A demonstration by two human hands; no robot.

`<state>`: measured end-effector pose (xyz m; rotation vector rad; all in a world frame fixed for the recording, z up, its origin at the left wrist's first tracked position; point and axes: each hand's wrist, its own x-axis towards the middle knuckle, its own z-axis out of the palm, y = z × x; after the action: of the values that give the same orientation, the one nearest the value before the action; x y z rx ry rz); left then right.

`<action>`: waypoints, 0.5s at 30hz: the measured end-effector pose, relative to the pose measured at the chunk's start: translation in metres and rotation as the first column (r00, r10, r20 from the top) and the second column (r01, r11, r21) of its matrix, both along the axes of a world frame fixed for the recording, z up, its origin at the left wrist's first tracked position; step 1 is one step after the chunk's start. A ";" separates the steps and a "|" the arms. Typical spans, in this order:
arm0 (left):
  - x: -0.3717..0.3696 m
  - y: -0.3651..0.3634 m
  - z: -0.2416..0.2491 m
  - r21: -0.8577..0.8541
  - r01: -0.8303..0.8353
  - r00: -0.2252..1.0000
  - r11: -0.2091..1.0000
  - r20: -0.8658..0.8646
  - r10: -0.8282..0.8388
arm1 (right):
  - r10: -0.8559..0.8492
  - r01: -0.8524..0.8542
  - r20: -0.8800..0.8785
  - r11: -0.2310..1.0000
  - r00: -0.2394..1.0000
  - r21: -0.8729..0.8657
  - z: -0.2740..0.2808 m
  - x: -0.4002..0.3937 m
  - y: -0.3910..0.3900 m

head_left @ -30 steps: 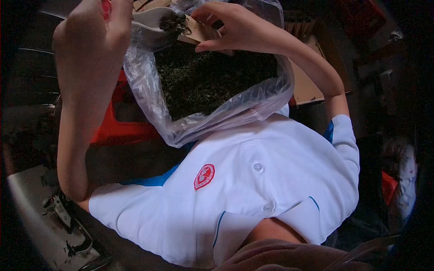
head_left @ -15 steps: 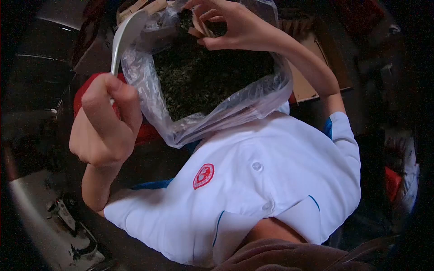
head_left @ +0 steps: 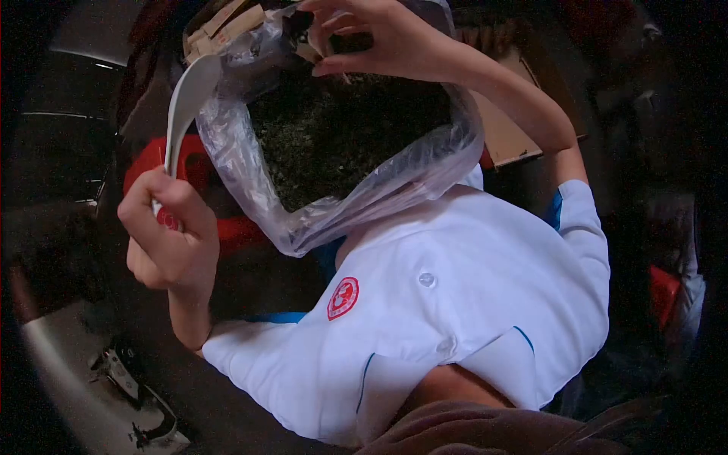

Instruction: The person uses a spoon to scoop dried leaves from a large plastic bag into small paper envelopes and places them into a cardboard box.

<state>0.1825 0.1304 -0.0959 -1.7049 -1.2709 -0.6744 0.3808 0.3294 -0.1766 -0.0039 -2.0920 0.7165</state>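
My left hand (head_left: 173, 236) is closed round the handle of a white spoon (head_left: 191, 95), whose bowl points up beside the bag. A clear plastic bag (head_left: 236, 148) lies open in front of my body, filled with dark, crumbled, leaf-like material (head_left: 318, 148). Over the bag's far side, my right hand (head_left: 360, 42) pinches a small tan paper-like piece (head_left: 309, 51) between thumb and fingers. Part of that piece is hidden by the fingers and shadow.
Several tan paper-like pieces (head_left: 227, 29) lie at the bag's far left corner. An open cardboard box (head_left: 509, 121) stands to the right, under my right forearm. Something red (head_left: 241, 236), perhaps a stool, shows beneath the bag's left side.
My left hand and the spoon have moved down in view, the spoon slightly left. My right hand has shifted a little left with the tan piece. More tan pieces show at the upper left.
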 end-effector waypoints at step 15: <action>-0.020 0.000 -0.018 -0.030 -0.182 0.963 0.983 0.195 0.184 | -0.117 0.125 -0.073 0.984 0.990 0.123 0.060 0.047 0.032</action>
<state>0.1622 0.1307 -0.1140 -1.5348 -1.5527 -0.7395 0.4275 0.3614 -0.1164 -0.0365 -2.0517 0.5030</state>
